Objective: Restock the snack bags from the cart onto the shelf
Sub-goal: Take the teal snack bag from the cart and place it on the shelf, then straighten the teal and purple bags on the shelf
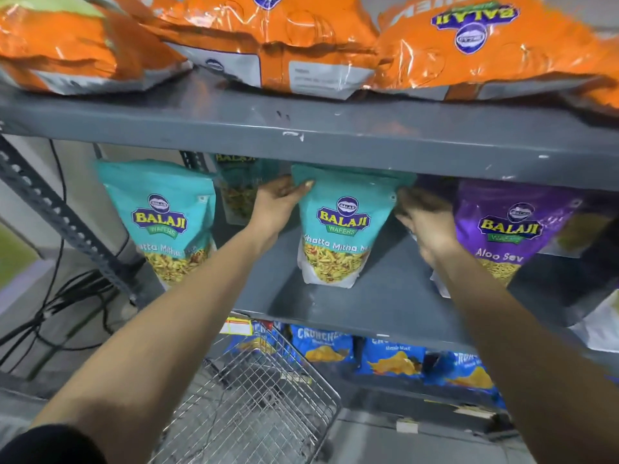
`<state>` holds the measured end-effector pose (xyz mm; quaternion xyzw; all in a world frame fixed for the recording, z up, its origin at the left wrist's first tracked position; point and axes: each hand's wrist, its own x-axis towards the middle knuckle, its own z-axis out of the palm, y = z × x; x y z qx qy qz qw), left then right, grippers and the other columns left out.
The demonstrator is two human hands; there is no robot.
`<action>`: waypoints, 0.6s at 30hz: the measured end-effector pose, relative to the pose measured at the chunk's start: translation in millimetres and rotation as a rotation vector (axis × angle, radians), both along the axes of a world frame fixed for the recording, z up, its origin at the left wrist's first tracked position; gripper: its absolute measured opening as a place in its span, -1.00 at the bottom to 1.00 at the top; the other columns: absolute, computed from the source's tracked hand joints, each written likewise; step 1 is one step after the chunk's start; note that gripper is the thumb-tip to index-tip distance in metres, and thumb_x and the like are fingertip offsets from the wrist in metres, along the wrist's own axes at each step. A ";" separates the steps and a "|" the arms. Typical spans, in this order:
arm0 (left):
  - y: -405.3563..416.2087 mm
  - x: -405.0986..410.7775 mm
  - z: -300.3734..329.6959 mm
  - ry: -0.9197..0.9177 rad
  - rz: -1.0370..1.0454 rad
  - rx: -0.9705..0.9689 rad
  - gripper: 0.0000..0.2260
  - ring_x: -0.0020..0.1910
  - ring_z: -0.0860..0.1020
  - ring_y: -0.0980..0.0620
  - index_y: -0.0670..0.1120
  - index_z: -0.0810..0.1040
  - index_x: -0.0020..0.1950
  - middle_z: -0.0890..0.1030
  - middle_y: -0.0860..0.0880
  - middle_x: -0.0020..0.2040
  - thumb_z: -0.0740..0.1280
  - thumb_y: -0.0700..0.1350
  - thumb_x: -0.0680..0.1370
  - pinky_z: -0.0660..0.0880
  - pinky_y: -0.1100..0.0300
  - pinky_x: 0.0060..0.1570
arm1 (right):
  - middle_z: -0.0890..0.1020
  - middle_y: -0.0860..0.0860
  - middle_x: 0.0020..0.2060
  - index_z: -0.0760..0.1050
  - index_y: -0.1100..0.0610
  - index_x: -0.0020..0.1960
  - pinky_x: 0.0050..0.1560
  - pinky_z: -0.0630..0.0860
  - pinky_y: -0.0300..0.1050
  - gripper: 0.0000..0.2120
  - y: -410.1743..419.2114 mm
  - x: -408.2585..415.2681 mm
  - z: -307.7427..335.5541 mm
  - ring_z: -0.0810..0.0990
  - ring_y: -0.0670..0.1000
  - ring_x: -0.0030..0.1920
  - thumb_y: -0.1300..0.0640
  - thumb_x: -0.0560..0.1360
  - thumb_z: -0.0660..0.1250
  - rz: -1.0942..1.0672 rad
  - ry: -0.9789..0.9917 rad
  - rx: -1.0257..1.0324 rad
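Observation:
A teal Balaji Khatta Mitha snack bag (pixel 338 226) stands upright on the grey middle shelf (pixel 385 306). My left hand (pixel 276 204) grips its upper left corner, thumb on the front. At the bag's right edge is my right hand (pixel 425 222), fingers on or just behind that side; it is blurred and I cannot tell if it grips. Another teal bag (pixel 164 219) stands to the left, with a third teal bag (pixel 239 189) behind. A purple Aloo Sev bag (pixel 505 229) stands to the right. The wire cart (pixel 254 406) sits below my arms, and no bags show in it.
Large orange bags (pixel 284 38) lie on the top shelf (pixel 301 128). Blue chip bags (pixel 388 360) line the bottom shelf. A slotted grey upright (pixel 50 202) and black cables (pixel 67 296) are at the left. A white bag edge (pixel 599 323) shows at far right.

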<state>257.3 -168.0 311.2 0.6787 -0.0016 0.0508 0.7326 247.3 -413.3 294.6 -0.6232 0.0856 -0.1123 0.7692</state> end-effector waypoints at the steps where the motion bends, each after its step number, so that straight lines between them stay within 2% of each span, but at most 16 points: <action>1: 1.9 1.7 -9.7 0.013 -0.036 0.019 -0.78 -0.09 0.68 0.11 -0.17 0.60 0.11 0.69 0.02 -0.06 0.43 -0.23 0.47 0.61 0.14 0.07 | 0.71 -0.12 -0.22 0.55 0.15 0.03 -0.17 0.58 -0.33 -0.84 -0.5 0.0 -7.3 0.64 -0.18 -0.21 0.25 0.46 0.40 0.028 -0.002 -0.044; 3: 7.1 -0.5 -38.0 0.104 -0.146 0.115 -0.65 -0.08 0.66 0.19 -0.18 0.52 0.21 0.66 -0.01 0.03 0.45 -0.23 0.45 0.59 0.36 -0.11 | 0.71 -0.18 -0.15 0.50 0.08 0.05 -0.11 0.57 -0.37 -0.75 2.0 -3.5 -29.0 0.66 -0.24 -0.16 0.32 0.43 0.41 0.162 0.030 -0.165; 5: 11.8 -5.8 -70.3 0.194 -0.257 0.276 -0.49 0.06 0.61 0.10 -0.17 0.43 0.32 0.61 -0.03 0.17 0.50 -0.22 0.40 0.55 0.45 -0.17 | 0.67 0.01 0.10 0.45 0.09 0.13 0.07 0.57 -0.22 -0.58 8.3 -8.8 -59.2 0.66 -0.13 0.01 0.34 0.36 0.48 0.345 0.142 -0.280; 7: 13.5 -10.5 -97.5 0.245 -0.312 0.308 -0.49 0.09 0.58 0.12 -0.13 0.42 0.31 0.59 0.04 0.16 0.49 -0.24 0.40 0.52 0.50 -0.18 | 0.60 0.07 0.24 0.41 0.08 0.22 0.19 0.53 -0.09 -0.42 15.6 -14.0 -87.2 0.61 -0.02 0.15 0.26 0.28 0.56 0.464 0.262 -0.391; 9: 11.9 -14.3 -113.1 0.285 -0.331 0.241 -0.55 0.07 0.58 0.16 -0.09 0.46 0.28 0.61 0.10 0.13 0.48 -0.20 0.42 0.53 0.49 -0.11 | 0.60 -0.01 0.23 0.42 -0.02 0.22 0.24 0.53 0.01 -0.38 21.5 -17.5 -107.1 0.59 0.00 0.18 0.17 0.25 0.59 0.450 0.289 -0.427; 12: 14.0 -18.0 -129.4 0.293 -0.310 0.208 -0.60 0.15 0.61 0.06 -0.04 0.56 0.22 0.66 0.02 0.17 0.50 -0.10 0.40 0.56 0.22 0.13 | 0.63 -0.09 0.16 0.46 -0.07 0.21 0.20 0.55 0.06 -0.41 29.4 -23.8 -117.8 0.62 -0.01 0.14 0.11 0.25 0.59 0.362 0.259 -0.420; 16: 20.2 -36.8 -133.4 0.290 -0.263 0.222 -0.69 0.04 0.64 0.20 0.04 0.62 0.12 0.69 0.09 0.08 0.50 -0.11 0.40 0.56 0.37 -0.04 | 0.63 -0.22 0.03 0.47 -0.06 0.21 0.08 0.58 -0.05 -0.43 37.4 -42.9 -120.5 0.63 -0.09 0.05 0.09 0.26 0.59 0.344 0.247 -0.434; 18: 22.5 -47.9 -133.5 0.284 -0.256 0.222 -0.69 -0.01 0.65 0.23 0.04 0.62 0.13 0.69 0.11 0.06 0.50 -0.11 0.40 0.55 0.42 -0.08 | 0.62 -0.23 0.01 0.47 -0.05 0.24 0.04 0.57 -0.08 -0.40 39.6 -52.5 -122.4 0.63 -0.07 0.05 0.07 0.25 0.59 0.338 0.235 -0.442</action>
